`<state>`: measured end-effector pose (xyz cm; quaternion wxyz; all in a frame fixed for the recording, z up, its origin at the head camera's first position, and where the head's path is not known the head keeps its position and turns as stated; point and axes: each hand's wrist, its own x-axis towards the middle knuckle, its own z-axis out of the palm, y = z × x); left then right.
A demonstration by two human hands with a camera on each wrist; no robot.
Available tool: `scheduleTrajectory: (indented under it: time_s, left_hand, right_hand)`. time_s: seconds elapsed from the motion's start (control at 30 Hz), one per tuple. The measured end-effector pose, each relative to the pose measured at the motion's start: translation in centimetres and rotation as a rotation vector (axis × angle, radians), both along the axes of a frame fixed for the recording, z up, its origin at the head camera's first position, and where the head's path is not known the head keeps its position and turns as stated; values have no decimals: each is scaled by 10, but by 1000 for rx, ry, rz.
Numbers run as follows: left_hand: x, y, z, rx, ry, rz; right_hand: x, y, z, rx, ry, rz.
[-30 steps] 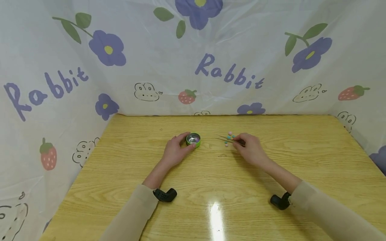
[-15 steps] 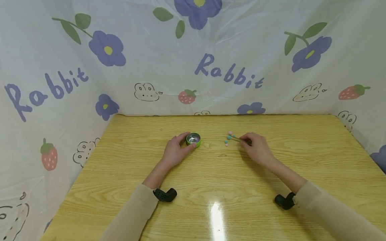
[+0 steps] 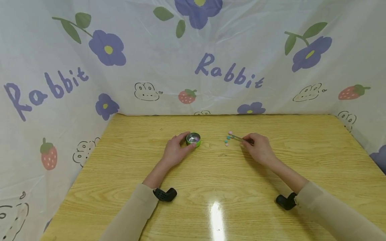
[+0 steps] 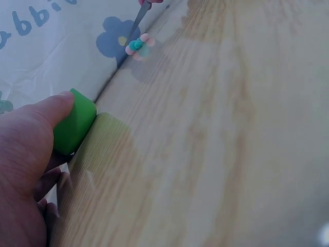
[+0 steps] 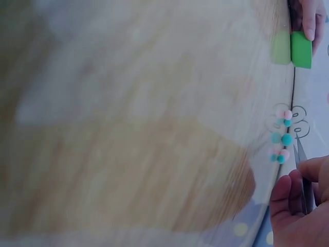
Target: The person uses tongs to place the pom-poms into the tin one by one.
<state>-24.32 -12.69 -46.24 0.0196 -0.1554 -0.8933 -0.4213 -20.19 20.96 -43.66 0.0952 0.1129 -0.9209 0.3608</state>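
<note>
Grips green tin (image 3: 198,144), contents unclear, with left hand (image 3: 176,151), pinches tweezers (image 3: 239,138) in right hand (image 3: 260,149), has balls (image 3: 228,137) remaining outside, right of frame centre.

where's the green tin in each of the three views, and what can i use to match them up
Head: green tin just below the middle, held in the left hand.
Left wrist: green tin on the left side, about halfway up.
Right wrist: green tin near the top right corner.
Shared landmark: the pink and teal balls, visible in all three.
</note>
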Motion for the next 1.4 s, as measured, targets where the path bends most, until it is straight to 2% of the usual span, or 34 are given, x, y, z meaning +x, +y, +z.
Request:
scheduleTrajectory:
  time_s: [0.77,1.4]
  left_hand:
    - [2,0,1,6,-23,8]
    - [3,0,4,3,-13,1]
  right_hand:
    - [4,-1,-1,21,-19,-1]
    - [4,0,-2,38,-21,-22]
